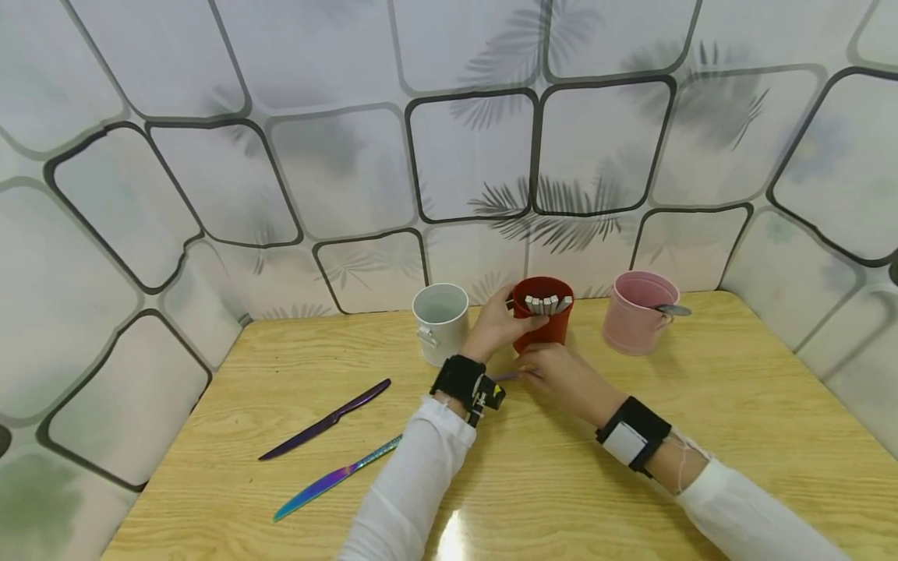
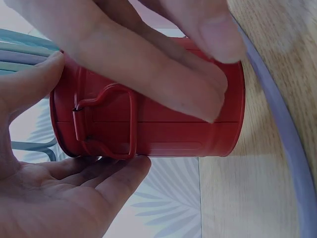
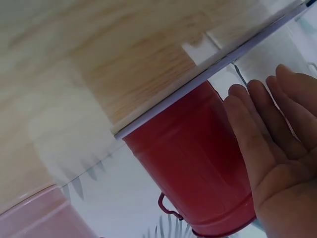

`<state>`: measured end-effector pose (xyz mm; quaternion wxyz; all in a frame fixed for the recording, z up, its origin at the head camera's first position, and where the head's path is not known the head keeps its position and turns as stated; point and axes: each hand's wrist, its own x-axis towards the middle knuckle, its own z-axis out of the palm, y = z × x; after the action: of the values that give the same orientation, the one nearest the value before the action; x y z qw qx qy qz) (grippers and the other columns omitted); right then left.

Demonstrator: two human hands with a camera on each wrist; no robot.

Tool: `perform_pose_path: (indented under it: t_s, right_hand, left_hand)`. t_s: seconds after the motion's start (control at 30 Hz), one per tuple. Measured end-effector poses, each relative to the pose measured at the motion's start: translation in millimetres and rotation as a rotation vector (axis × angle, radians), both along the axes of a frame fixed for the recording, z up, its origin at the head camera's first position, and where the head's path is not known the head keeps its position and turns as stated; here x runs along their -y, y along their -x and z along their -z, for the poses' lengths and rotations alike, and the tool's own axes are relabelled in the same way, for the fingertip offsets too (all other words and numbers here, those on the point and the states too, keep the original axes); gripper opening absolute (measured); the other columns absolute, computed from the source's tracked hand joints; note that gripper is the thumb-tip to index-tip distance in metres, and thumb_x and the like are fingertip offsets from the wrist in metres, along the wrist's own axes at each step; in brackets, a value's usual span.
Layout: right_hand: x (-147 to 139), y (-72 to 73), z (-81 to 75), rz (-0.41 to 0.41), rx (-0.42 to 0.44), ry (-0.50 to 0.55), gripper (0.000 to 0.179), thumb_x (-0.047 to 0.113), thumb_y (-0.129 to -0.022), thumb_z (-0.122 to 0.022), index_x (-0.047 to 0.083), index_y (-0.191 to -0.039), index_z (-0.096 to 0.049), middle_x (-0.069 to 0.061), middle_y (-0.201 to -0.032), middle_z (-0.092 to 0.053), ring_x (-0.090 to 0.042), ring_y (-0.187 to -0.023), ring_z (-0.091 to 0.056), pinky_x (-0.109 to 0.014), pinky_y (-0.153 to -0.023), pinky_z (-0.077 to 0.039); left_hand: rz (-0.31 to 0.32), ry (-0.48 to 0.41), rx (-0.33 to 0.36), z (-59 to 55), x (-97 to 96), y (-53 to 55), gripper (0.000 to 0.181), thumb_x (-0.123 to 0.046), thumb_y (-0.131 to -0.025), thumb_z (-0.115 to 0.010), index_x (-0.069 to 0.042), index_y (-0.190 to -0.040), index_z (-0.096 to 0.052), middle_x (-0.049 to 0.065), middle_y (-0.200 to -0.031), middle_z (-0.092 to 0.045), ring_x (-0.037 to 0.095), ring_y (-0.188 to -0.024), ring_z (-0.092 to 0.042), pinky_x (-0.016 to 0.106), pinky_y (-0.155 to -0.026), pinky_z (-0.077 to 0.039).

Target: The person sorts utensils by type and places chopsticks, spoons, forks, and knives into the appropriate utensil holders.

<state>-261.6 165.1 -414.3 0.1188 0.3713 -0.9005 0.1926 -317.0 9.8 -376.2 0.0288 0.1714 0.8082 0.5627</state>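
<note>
Left hand (image 1: 494,327): curled round the red cup (image 1: 550,331) from its left side, thumb across the front below the rim.
Right hand (image 1: 557,374): low at the cup's base, fingers stretched along its side, thumb near the purple utensil (image 2: 287,129); whether it pinches the utensil, I cannot tell.
Red cup: upright between the hands, several pale sticks (image 1: 540,308) standing in it above the left thumb.
Purple utensil: crosses in front of the cup's base, beside the right thumb; resting on the bench (image 1: 547,483) or slightly raised is unclear.
White cup (image 1: 449,335): just left of the left hand.
Pink cup (image 1: 634,327): beyond the right hand, to its right, a spoon (image 1: 673,310) leaning out.
Two knives (image 1: 333,418): on the bench, left of the left forearm.
Good handling: the left grip seems best kept firm but light, so the cup stays upright; the right fingertips would do well to stay low, clear of the cup wall.
</note>
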Motion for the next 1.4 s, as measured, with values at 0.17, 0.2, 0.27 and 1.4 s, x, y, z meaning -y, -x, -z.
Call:
perform_pose_path:
  t_s: [0.17,0.2,0.27,1.4]
  right_hand:
    - [6,4.4,-2.1,-0.016,0.053,-0.021,0.006,0.005,-0.091,-0.077,0.011,-0.092,-0.079,0.005,-0.087,-0.072,-0.010,-0.082,-0.065,-0.037,-0.081,-0.059]
    - [9,4.8,-3.0,-0.017,0.075,-0.020,0.006,0.007,-0.092,-0.077,0.012,-0.093,-0.079,0.006,-0.086,-0.071,-0.009,-0.081,-0.064,-0.036,-0.081,-0.059]
    - [13,5.2,-5.1,-0.019,0.130,-0.018,0.008,0.008,-0.092,-0.077,0.015,-0.096,-0.080,0.006,-0.085,-0.071,-0.009,-0.080,-0.064,-0.035,-0.082,-0.059]
    - [43,14.1,2.7,-0.032,0.059,-0.124,0.020,0.008,-0.095,-0.074,0.004,-0.113,-0.067,-0.007,-0.107,-0.067,-0.020,-0.101,-0.065,-0.037,-0.091,-0.058]
  left_hand:
    - [0.000,-0.009,0.003,-1.2,0.8,-0.7,0.071,-0.019,-0.086,-0.085,-0.006,-0.148,-0.052,0.012,-0.144,-0.058,0.029,-0.133,-0.055,0.038,-0.108,-0.048]
    - [-0.001,-0.010,0.002,-1.3,1.0,-0.7,0.071,-0.019,-0.086,-0.085,-0.006,-0.148,-0.052,0.012,-0.144,-0.058,0.028,-0.133,-0.055,0.038,-0.108,-0.048]
    - [0.000,-0.008,-0.003,-1.4,1.4,-0.6,0.070,-0.019,-0.086,-0.085,-0.006,-0.148,-0.052,0.012,-0.144,-0.058,0.028,-0.134,-0.054,0.039,-0.109,-0.048]
    - [-0.014,-0.002,0.024,-0.6,-0.8,-1.3,0.070,-0.020,-0.088,-0.084,-0.007,-0.148,-0.051,0.010,-0.145,-0.058,0.026,-0.132,-0.056,0.038,-0.108,-0.049]
